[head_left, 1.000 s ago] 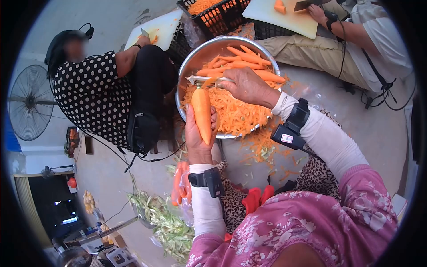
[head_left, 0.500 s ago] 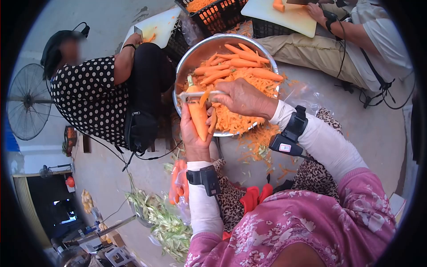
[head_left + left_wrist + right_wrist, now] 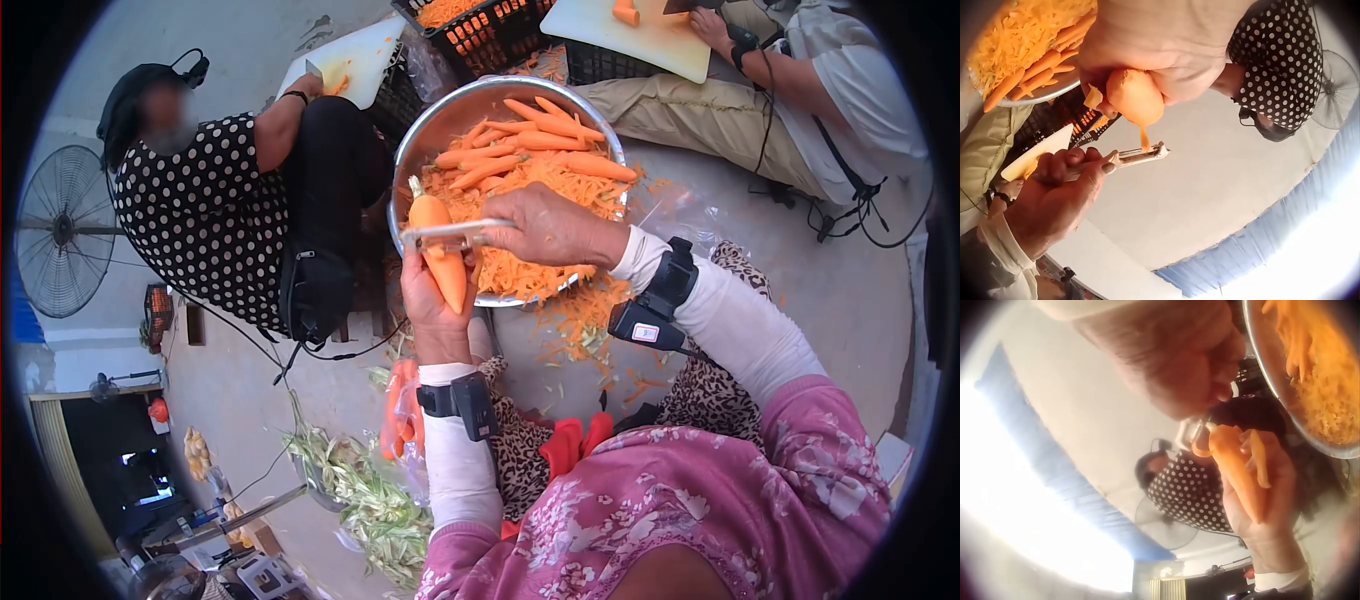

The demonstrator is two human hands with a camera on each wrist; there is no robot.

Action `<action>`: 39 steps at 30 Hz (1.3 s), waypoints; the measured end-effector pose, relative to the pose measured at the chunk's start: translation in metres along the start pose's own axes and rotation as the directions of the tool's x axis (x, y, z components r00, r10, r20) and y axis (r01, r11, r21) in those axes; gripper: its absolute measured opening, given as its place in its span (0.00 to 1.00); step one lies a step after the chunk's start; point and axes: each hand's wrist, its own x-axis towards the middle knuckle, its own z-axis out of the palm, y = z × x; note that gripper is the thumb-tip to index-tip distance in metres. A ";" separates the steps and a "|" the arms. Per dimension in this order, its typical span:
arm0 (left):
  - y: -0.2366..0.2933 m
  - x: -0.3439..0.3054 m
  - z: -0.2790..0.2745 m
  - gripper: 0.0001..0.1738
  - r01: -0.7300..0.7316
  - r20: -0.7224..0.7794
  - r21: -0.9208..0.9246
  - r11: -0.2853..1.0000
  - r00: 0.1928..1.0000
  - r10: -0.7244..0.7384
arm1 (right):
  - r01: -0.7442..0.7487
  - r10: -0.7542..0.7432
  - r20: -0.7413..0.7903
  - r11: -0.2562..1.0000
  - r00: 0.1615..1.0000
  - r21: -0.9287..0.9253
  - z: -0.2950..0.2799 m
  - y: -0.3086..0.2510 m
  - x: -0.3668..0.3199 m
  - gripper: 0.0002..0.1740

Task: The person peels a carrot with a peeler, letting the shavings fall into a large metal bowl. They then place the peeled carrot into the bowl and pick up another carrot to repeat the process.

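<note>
My left hand [image 3: 437, 318] grips a peeled-looking orange carrot [image 3: 430, 210], its pale stem end pointing away from me and its tip toward my wrist. In my right hand [image 3: 560, 228] is a peeler [image 3: 455, 233], lying across the carrot's middle. From the left wrist view, a thin strip of peel [image 3: 1144, 139] runs between the carrot and the peeler's blade. Another curled strip [image 3: 1260, 459] lies by the left fingers in the right wrist view. Below the hands, a metal basin [image 3: 422, 135] holds shavings [image 3: 540, 255] and several whole carrots [image 3: 550, 140].
Two people sit across the basin, one in a dotted shirt [image 3: 200, 190], each by a white cutting board [image 3: 640, 35]. A black crate [image 3: 490, 40] stands behind the basin. Bagged carrots [image 3: 402, 405] and pale green leaves [image 3: 375, 500] lie at lower left.
The peeler has slid from the carrot's stem end down to its middle, toward my left wrist. The carrot and left hand have shifted slightly left.
</note>
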 end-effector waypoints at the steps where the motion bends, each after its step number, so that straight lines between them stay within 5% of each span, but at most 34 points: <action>1: 0.000 -0.002 0.005 0.28 -0.021 -0.122 -0.019 1.000 0.992 0.018 | 0.031 -0.030 0.040 0.999 0.999 -0.030 0.008 0.005 -0.002 0.16; 2: 0.001 0.000 -0.001 0.28 -0.020 -0.123 -0.020 1.000 0.992 0.017 | 0.063 -0.058 0.081 0.996 0.995 -0.057 0.013 0.008 -0.003 0.16; 4: 0.006 0.004 -0.021 0.28 0.201 0.230 -0.066 0.977 0.956 -0.181 | 0.054 -0.048 0.062 0.994 0.997 -0.099 0.010 0.012 0.002 0.16; 5: 0.005 0.006 -0.026 0.29 0.243 0.302 -0.056 0.968 0.929 -0.216 | 0.068 -0.086 -0.116 0.987 0.989 -0.146 0.006 0.020 0.008 0.15; 6: 0.003 0.004 -0.024 0.29 0.242 0.301 -0.054 0.969 0.929 -0.216 | 0.072 -0.128 -0.291 0.978 0.948 -0.194 0.000 0.027 0.015 0.15; 10: 0.001 0.004 -0.014 0.31 0.185 0.296 0.018 0.983 0.938 -0.182 | -0.128 0.098 -0.195 0.980 0.976 -0.149 -0.027 0.027 0.027 0.17; 15: 0.007 0.008 -0.014 0.29 0.123 0.251 -0.007 0.992 0.961 -0.117 | -0.035 0.005 -0.263 0.993 0.965 -0.110 -0.021 0.018 0.023 0.18; 21: 0.000 0.006 -0.005 0.28 0.072 0.086 0.006 0.997 0.994 -0.072 | 0.131 -0.130 0.092 0.991 0.987 -0.006 -0.003 0.003 0.004 0.17; 23: -0.001 0.007 -0.006 0.28 0.036 0.022 0.018 0.999 0.999 -0.036 | 0.097 -0.095 0.039 0.994 0.995 -0.054 -0.003 0.007 0.004 0.16; 25: 0.001 0.011 -0.017 0.28 0.116 0.221 0.034 0.993 0.968 -0.121 | 0.067 -0.069 -0.013 0.992 0.998 -0.108 -0.008 0.007 0.007 0.16; 28: 0.002 0.013 -0.020 0.28 0.171 0.230 -0.028 0.985 0.960 -0.161 | 0.005 0.000 0.045 0.993 0.999 -0.120 -0.010 0.003 0.009 0.15; 39: -0.005 0.013 -0.003 0.28 0.133 0.088 -0.008 0.991 0.987 -0.132 | 0.189 -0.233 -0.168 0.951 0.958 -0.243 -0.012 -0.001 -0.004 0.13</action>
